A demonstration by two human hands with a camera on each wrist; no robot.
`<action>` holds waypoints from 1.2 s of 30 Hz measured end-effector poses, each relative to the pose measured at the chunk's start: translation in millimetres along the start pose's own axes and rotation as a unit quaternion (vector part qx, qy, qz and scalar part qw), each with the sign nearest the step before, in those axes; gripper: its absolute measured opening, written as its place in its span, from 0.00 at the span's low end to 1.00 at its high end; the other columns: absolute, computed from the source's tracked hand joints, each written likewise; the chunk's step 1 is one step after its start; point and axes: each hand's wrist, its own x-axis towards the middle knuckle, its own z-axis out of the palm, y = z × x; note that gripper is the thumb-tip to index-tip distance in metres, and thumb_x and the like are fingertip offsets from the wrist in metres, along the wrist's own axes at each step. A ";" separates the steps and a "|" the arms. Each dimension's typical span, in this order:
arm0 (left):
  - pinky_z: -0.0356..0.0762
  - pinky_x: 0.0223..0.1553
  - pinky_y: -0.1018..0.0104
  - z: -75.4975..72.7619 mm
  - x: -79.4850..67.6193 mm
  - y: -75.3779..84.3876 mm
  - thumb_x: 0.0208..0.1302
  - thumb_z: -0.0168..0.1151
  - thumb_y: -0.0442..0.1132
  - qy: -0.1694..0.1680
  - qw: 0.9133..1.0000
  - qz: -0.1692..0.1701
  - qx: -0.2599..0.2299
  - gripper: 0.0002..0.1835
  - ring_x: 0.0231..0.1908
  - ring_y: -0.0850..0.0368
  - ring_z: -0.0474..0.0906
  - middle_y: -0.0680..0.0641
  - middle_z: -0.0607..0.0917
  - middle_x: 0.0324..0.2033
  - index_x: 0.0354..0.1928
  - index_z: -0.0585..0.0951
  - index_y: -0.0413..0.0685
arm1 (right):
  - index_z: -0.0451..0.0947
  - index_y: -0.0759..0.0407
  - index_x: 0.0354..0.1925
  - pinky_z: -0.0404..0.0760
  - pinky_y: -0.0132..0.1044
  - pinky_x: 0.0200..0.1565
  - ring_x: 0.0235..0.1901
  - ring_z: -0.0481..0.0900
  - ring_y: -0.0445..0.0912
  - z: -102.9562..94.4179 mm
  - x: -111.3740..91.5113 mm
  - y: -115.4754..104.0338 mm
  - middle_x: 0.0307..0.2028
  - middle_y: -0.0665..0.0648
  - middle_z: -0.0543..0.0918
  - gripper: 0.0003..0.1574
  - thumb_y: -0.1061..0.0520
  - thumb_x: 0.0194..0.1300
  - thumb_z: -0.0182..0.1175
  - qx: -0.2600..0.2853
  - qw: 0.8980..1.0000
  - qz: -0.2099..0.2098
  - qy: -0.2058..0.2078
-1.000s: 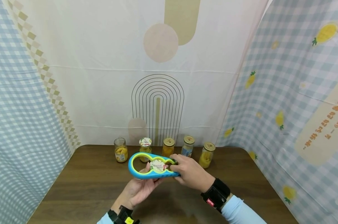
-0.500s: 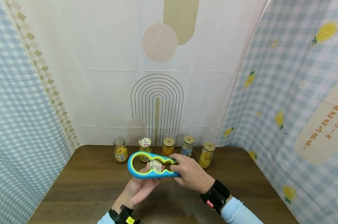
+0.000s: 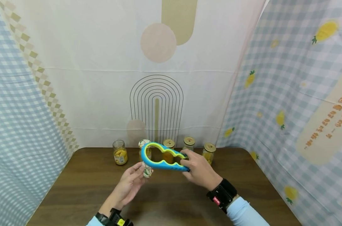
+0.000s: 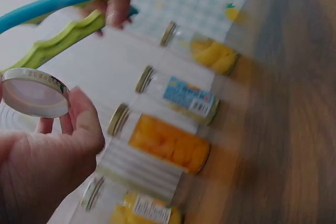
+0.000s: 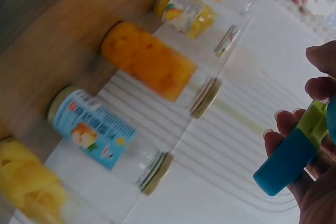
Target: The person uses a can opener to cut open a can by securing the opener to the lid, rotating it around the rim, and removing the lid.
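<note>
In the head view my left hand (image 3: 128, 185) pinches a round jar lid (image 3: 147, 172) with a floral print, held on edge above the table. Its pale underside shows in the left wrist view, with the thumb and fingers at the lid's rim (image 4: 52, 112). My right hand (image 3: 200, 169) grips the handle ends of a blue and green jar opener (image 3: 168, 165). The opener's round loop hangs just above the lid, apart from it as far as the left wrist view shows. At the table's far left stands a lidless glass jar (image 3: 120, 157) of yellow fruit.
Along the back edge of the wooden table (image 3: 86, 185) stand a jar with a floral lid (image 3: 144, 143), an orange-fruit jar (image 3: 168, 144), a blue-labelled jar (image 5: 94, 129) and a yellow-fruit jar (image 3: 209, 153), the last three gold-lidded. A printed cloth (image 3: 103, 94) hangs behind.
The lid was inside the opener's outline in the head view; now my left hand has drawn it left and down, out of the opener. My right hand has moved the opener slightly up and right.
</note>
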 end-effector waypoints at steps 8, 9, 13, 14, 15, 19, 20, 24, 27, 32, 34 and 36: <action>0.86 0.59 0.64 -20.4 -18.5 16.6 0.83 0.56 0.40 0.125 0.984 0.009 0.124 0.26 0.57 0.61 0.84 0.53 0.84 0.55 0.74 0.70 0.35 | 0.75 0.46 0.28 0.82 0.36 0.36 0.42 0.83 0.45 4.4 -14.7 24.1 0.55 0.58 0.85 0.18 0.56 0.60 0.78 -0.029 0.998 0.054 -0.005; 0.86 0.58 0.64 -22.3 -21.3 17.7 0.82 0.59 0.40 0.141 0.978 0.007 0.153 0.27 0.57 0.61 0.84 0.51 0.84 0.57 0.74 0.70 0.35 | 0.76 0.46 0.28 0.82 0.35 0.36 0.40 0.82 0.44 4.4 -16.4 26.4 0.54 0.58 0.85 0.18 0.55 0.60 0.78 -0.034 0.998 0.061 -0.007; 0.86 0.53 0.72 -30.6 -33.8 19.2 0.76 0.67 0.40 0.174 0.935 0.009 0.308 0.29 0.55 0.63 0.82 0.42 0.82 0.62 0.74 0.74 0.40 | 0.77 0.46 0.28 0.78 0.32 0.33 0.34 0.76 0.41 1.9 -23.5 33.1 0.52 0.57 0.84 0.17 0.54 0.58 0.80 -0.049 0.995 0.089 -0.013; 0.85 0.52 0.73 -32.5 -36.9 19.6 0.74 0.69 0.41 0.178 0.921 0.011 0.346 0.29 0.54 0.62 0.83 0.40 0.82 0.62 0.73 0.75 0.41 | 0.77 0.46 0.28 0.76 0.31 0.32 0.33 0.75 0.41 0.9 -25.1 34.0 0.52 0.57 0.84 0.17 0.54 0.58 0.80 -0.050 0.994 0.096 -0.014; 0.86 0.50 0.73 -34.3 -39.7 19.9 0.73 0.71 0.41 0.182 0.907 0.017 0.381 0.29 0.53 0.60 0.83 0.38 0.82 0.62 0.72 0.76 0.41 | 0.78 0.46 0.28 0.74 0.30 0.31 0.32 0.74 0.40 -0.2 -26.7 34.8 0.52 0.57 0.83 0.17 0.54 0.57 0.80 -0.050 0.993 0.103 -0.016; 0.86 0.47 0.72 -40.6 -47.3 21.0 0.69 0.73 0.39 0.188 0.876 0.033 0.444 0.29 0.50 0.56 0.86 0.38 0.82 0.58 0.70 0.78 0.41 | 0.80 0.47 0.29 0.69 0.27 0.29 0.30 0.70 0.38 -3.1 -31.4 37.5 0.52 0.57 0.83 0.15 0.56 0.57 0.80 -0.045 0.991 0.121 -0.023; 0.87 0.47 0.71 -41.9 -48.3 21.2 0.69 0.74 0.38 0.190 0.873 0.036 0.449 0.29 0.49 0.56 0.86 0.38 0.82 0.57 0.69 0.78 0.41 | 0.81 0.47 0.30 0.68 0.27 0.29 0.30 0.70 0.38 -3.4 -32.1 38.1 0.52 0.57 0.83 0.14 0.56 0.57 0.80 -0.046 0.991 0.122 -0.025; 0.87 0.47 0.70 -45.3 -50.6 21.0 0.67 0.75 0.37 0.195 0.865 0.036 0.462 0.29 0.46 0.59 0.86 0.39 0.83 0.55 0.68 0.79 0.40 | 0.81 0.47 0.31 0.70 0.27 0.30 0.31 0.72 0.39 -3.3 -32.9 39.1 0.53 0.58 0.83 0.13 0.56 0.57 0.79 -0.047 0.991 0.124 -0.029; 0.87 0.45 0.71 -46.5 -51.2 20.7 0.67 0.75 0.38 0.195 0.860 0.030 0.470 0.29 0.45 0.59 0.86 0.38 0.83 0.55 0.68 0.79 0.40 | 0.82 0.48 0.31 0.70 0.28 0.30 0.31 0.73 0.39 -3.3 -32.8 39.0 0.52 0.58 0.83 0.13 0.56 0.57 0.80 -0.046 0.991 0.125 -0.027; 0.84 0.38 0.71 -49.1 -51.9 20.1 0.67 0.76 0.39 0.202 0.851 0.007 0.484 0.30 0.41 0.57 0.86 0.37 0.83 0.54 0.68 0.79 0.38 | 0.81 0.47 0.30 0.69 0.27 0.29 0.30 0.72 0.39 -3.2 -31.8 38.1 0.52 0.58 0.83 0.14 0.56 0.56 0.80 -0.045 0.991 0.120 -0.024; 0.83 0.36 0.71 -50.6 -52.5 19.4 0.68 0.75 0.40 0.202 0.839 -0.004 0.505 0.30 0.40 0.58 0.84 0.38 0.83 0.54 0.68 0.79 0.39 | 0.80 0.47 0.30 0.69 0.27 0.29 0.30 0.71 0.39 -3.1 -31.3 37.6 0.52 0.58 0.83 0.15 0.56 0.56 0.80 -0.046 0.992 0.118 -0.024; 0.83 0.37 0.68 -52.5 -52.7 18.2 0.68 0.75 0.41 0.193 0.818 -0.006 0.541 0.29 0.41 0.57 0.83 0.39 0.84 0.53 0.67 0.80 0.37 | 0.80 0.47 0.29 0.69 0.27 0.29 0.30 0.71 0.39 -2.8 -30.5 37.0 0.52 0.58 0.83 0.15 0.56 0.56 0.80 -0.045 0.992 0.115 -0.023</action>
